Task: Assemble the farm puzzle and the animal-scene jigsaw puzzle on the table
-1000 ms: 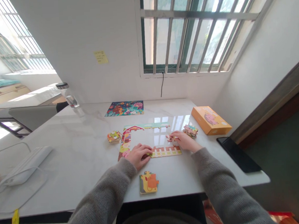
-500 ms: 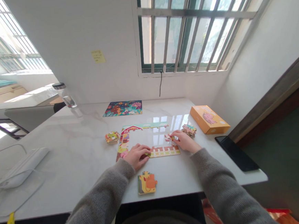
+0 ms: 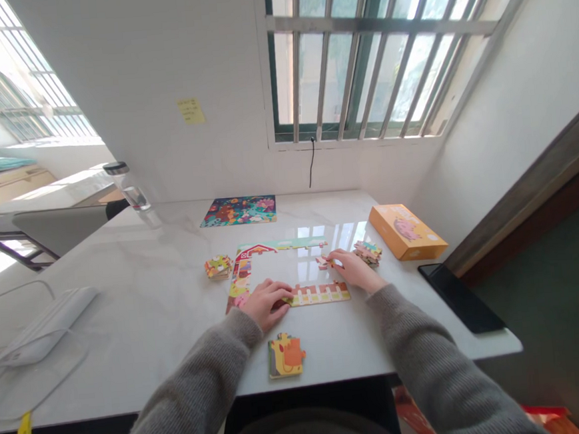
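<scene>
A partly joined jigsaw puzzle (image 3: 320,293) lies on the table, with its left, top and bottom borders in place and bare tabletop inside. My left hand (image 3: 267,303) rests on its lower left border, fingers extended and nothing gripped. At the open right side, my right hand (image 3: 356,270) pinches a small pinkish puzzle piece (image 3: 322,262) just above or on the table; its fingertips partly hide it. Stacks of loose pieces lie around: one pile (image 3: 367,253) beside my right hand, another (image 3: 218,267) left of the puzzle, and a yellow-orange one (image 3: 285,356) near the front edge.
A colourful picture sheet (image 3: 239,211) lies at the back. On the right are an orange box (image 3: 407,231) and a black phone (image 3: 459,297). A water bottle (image 3: 129,187) stands at the far left, and a white device with a cable (image 3: 47,326) lies nearer.
My right hand has shifted slightly left and away from me with the pinkish piece. My left hand stays on the border.
</scene>
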`<state>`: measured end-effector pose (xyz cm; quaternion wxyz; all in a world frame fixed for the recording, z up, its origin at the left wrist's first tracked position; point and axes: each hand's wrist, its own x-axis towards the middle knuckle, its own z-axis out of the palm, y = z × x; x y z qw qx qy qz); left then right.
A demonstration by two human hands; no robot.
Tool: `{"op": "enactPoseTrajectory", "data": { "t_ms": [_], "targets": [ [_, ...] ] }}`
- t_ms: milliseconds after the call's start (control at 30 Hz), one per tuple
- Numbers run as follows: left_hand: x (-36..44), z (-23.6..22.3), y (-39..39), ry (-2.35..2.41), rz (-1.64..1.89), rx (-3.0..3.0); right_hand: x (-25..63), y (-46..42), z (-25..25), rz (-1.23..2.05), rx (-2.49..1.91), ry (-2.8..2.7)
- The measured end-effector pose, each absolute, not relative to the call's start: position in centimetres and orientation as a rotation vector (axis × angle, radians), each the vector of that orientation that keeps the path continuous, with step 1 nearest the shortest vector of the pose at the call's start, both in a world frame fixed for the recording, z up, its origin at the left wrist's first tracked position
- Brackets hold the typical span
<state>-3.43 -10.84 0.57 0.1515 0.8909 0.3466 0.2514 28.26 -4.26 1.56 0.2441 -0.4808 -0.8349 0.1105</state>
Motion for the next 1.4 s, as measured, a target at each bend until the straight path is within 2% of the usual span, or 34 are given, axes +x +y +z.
{"op": "enactPoseTrajectory", "data": {
  "t_ms": [400, 567, 733, 867, 1067, 1400],
  "targets": [
    [-5.0, 1.4, -11.9, 1.015, 1.045, 2.517, 28.5, -5.9, 1.0, 0.272, -1.363, -2.076],
    [-9.5, 2.6, -10.5, 1.287, 1.293, 2.561, 28.2, -6.1, 1.1, 0.268, -1.355, -2.111],
    [-15.6, 3.1, -7.3, 1.827, 1.125, 2.515, 27.9, -6.4, 1.3, 0.264, -1.352, -2.111],
    [-17.6, 2.5, -5.8, 2.041, 0.874, 2.414, 27.9, -6.5, 1.2, 0.248, -1.335, -2.124],
    [-17.8, 1.8, -5.1, 2.084, 0.746, 2.331, 28.0, -6.4, 0.9, 0.250, -1.366, -2.131],
    [-18.1, 2.1, -4.7, 1.989, 0.911, 2.286, 28.1, -6.3, 0.7, 0.251, -1.376, -2.115]
  ]
}}
